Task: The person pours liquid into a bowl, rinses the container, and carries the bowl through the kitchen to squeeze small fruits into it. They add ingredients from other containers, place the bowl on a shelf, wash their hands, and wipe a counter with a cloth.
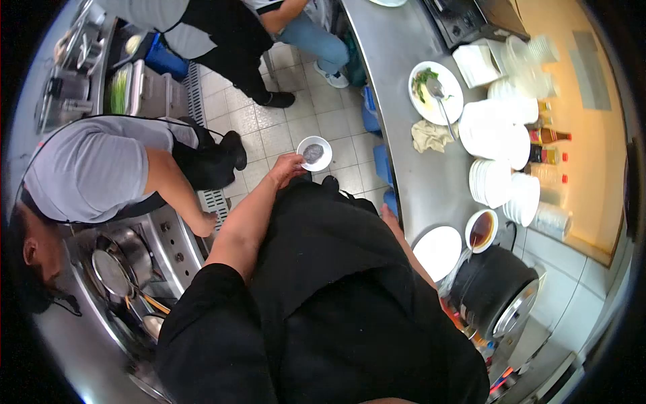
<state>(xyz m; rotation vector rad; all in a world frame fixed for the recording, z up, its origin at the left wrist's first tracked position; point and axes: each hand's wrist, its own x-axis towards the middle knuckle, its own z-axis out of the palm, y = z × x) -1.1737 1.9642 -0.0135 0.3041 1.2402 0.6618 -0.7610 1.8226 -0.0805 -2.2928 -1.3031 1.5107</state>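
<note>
My left hand is closed on the rim of a small white bowl, held out over the tiled floor. Something grey lies in the bowl; I cannot make out what it is. Low beside the steel counter's edge hangs my right hand, seen narrowly past my black apron, its fingers mostly hidden. The nearest thing to it is the counter, with a white plate farther along.
The steel counter carries a plate of food with a spoon, a cloth, stacked dishes, a bowl of brown sauce and a black cooker. A co-worker leans over the stove at left. Two people stand ahead.
</note>
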